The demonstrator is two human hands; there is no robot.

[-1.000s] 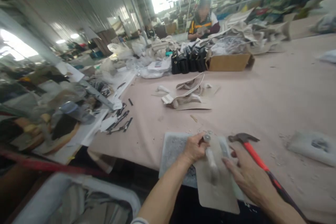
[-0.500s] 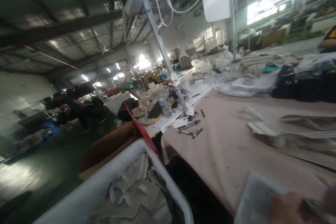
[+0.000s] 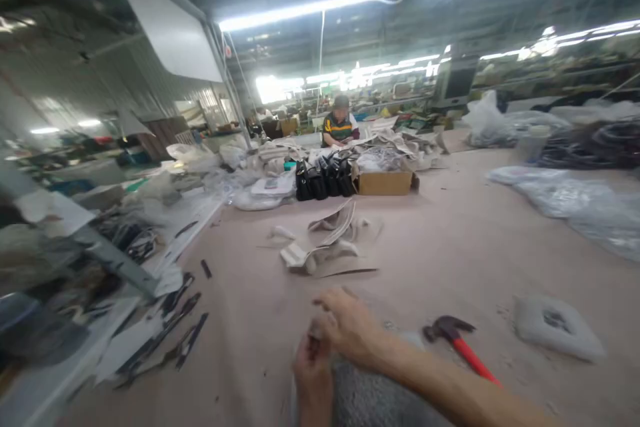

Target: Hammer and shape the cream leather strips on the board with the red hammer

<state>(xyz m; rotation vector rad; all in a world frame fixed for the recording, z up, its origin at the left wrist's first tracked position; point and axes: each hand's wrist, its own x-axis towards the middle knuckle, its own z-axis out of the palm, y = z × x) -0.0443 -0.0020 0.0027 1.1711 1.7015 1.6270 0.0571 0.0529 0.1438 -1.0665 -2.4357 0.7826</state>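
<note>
My left hand (image 3: 313, 373) is low in the middle of the view, its fingers pinched together. Over it reaches my right hand (image 3: 343, 320), fingers bent and closed close against the left fingertips. Whatever lies between them is too small and blurred to name. Beneath my hands and right forearm sits a grey, rough-topped slab (image 3: 380, 397), partly hidden. To its right lies a claw hammer (image 3: 465, 343) with a dark head and a red handle, touched by neither hand. Beyond my hands, pale curved strips (image 3: 325, 247) lie loosely heaped on the table.
A whitish block (image 3: 557, 327) with small dark pieces on top stands at right. Dark strips (image 3: 170, 333) lie at left beside a metal post (image 3: 113, 260). Farther back are black bags (image 3: 325, 177), a cardboard box (image 3: 385, 183), plastic wrap (image 3: 575, 200) and a seated person (image 3: 341, 123).
My view has swung to the right, so the bin of grey scraps is gone and the hammer shows. My hands now appear nearer the middle, pinched together.
</note>
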